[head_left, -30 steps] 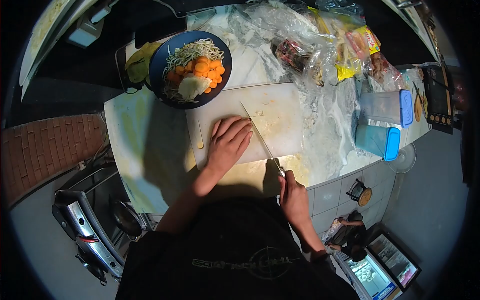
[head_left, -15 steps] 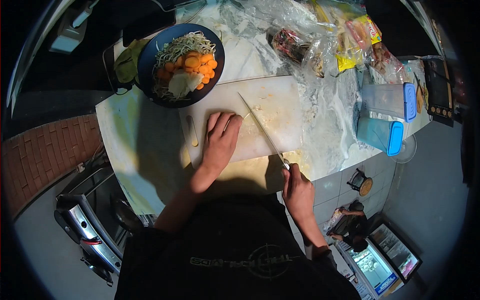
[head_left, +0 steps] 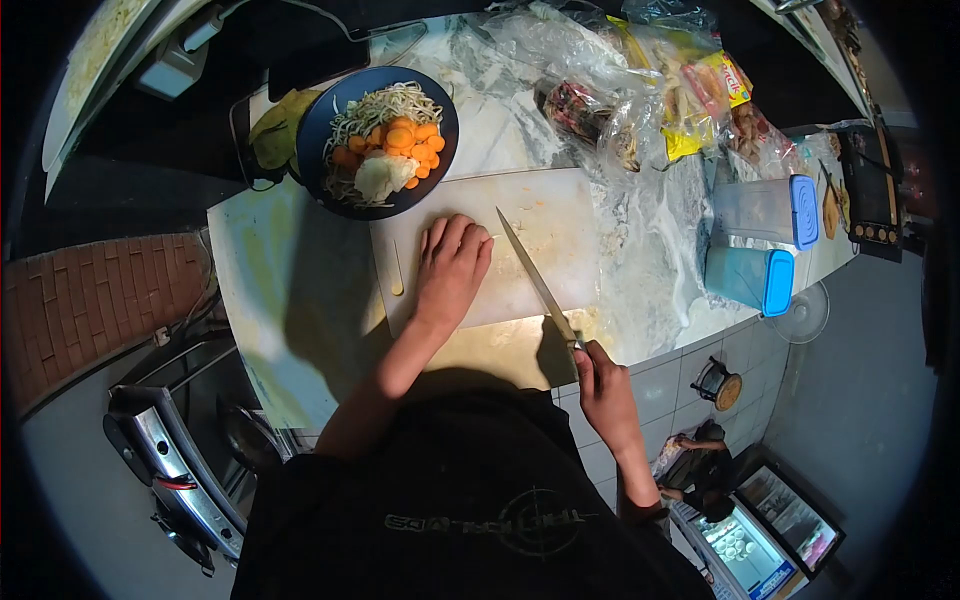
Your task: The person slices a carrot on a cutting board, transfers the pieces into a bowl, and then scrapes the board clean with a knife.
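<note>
My left hand [head_left: 453,272] rests on the white cutting board [head_left: 560,215], its fingers bent and close together. A small pale piece shows at its fingertips, too small to name. My right hand [head_left: 606,392] is closed round the handle of a long knife [head_left: 538,283], whose blade slants over the board with its tip pointing up and left. Small pale scraps lie on the board near the blade. Behind my left hand stands a dark plate [head_left: 310,135] with sprouts [head_left: 403,103], sliced carrots [head_left: 400,138] and a pale lump [head_left: 383,178].
Plastic bags [head_left: 560,45] and yellow packaging [head_left: 683,143] lie at the back right. Two lidded containers [head_left: 765,208] [head_left: 748,278] stand at the right edge. A stove [head_left: 170,455] is at lower left; another person [head_left: 712,475] is at lower right.
The view has shifted slightly. The knife blade sits a little farther from my left hand's fingertips, and my right hand still holds the handle.
</note>
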Demonstrator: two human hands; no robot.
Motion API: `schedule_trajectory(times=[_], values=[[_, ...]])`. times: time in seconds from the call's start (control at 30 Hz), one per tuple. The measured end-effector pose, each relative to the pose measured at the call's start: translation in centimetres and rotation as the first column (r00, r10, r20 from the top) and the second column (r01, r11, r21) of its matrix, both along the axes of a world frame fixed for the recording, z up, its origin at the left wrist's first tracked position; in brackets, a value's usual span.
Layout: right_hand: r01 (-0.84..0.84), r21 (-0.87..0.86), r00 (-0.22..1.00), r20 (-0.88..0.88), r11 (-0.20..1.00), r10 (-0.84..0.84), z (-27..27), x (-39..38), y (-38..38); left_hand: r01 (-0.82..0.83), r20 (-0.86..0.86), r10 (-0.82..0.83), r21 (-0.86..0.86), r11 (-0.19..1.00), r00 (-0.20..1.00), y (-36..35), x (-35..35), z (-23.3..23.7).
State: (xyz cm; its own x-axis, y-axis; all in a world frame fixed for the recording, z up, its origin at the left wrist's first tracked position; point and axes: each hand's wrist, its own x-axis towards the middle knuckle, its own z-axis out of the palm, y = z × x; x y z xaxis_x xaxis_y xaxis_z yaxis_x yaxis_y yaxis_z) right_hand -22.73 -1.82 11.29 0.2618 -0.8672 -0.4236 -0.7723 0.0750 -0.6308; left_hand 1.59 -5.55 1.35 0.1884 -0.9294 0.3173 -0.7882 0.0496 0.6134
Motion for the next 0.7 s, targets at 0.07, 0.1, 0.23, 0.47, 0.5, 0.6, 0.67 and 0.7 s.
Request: schedule_trajectory(times=[0.07, 0.1, 0.23, 0.47, 0.5, 0.6, 0.67, 0.7], values=[[0.001, 0.000, 1.000, -0.008, 1.000, -0.001, -0.3, 0.1, 0.2, 0.002, -0.001, -0.002, -0.001, 1.000, 1.000, 0.2, 0.3, 0.2], [-0.012, -0.065, 0.999, -0.044, 0.998, 0.009, -1.0, 0.4, 0.3, 0.006, -0.014, -0.006, -0.010, 1.000, 1.000, 0.3, 0.5, 0.7], [-0.016, -0.185, 0.997, -0.081, 0.983, 0.001, -1.9, 0.8, 0.2, -0.014, -0.035, 0.010, -0.109, 0.994, 0.999, 1.0, 2.7, 4.2], [0.185, -0.089, 0.977, 0.120, 0.979, -0.174, -1.4, -0.6, 0.2, -0.263, 0.101, 0.297, -0.256, 0.930, 0.950, 1.0, 11.9, 5.5], [0.190, -0.082, 0.976, 0.127, 0.978, -0.179, -1.5, -0.8, 0.2, -0.269, 0.110, 0.307, -0.268, 0.925, 0.945, 0.8, 13.0, 5.3], [0.198, -0.073, 0.967, 0.175, 0.977, -0.183, -1.4, -0.9, 0.4, -0.315, 0.177, 0.351, -0.203, 0.927, 0.920, 0.6, 15.2, 4.7], [0.214, -0.060, 0.962, 0.185, 0.975, -0.200, -1.8, -1.1, 0.8, -0.307, 0.216, 0.340, -0.172, 0.936, 0.915, 0.7, 15.5, 4.5], [0.207, -0.067, 0.963, 0.191, 0.976, -0.191, -2.0, -1.1, 0.9, -0.296, 0.247, 0.321, -0.133, 0.946, 0.914, 0.6, 15.4, 4.5]])
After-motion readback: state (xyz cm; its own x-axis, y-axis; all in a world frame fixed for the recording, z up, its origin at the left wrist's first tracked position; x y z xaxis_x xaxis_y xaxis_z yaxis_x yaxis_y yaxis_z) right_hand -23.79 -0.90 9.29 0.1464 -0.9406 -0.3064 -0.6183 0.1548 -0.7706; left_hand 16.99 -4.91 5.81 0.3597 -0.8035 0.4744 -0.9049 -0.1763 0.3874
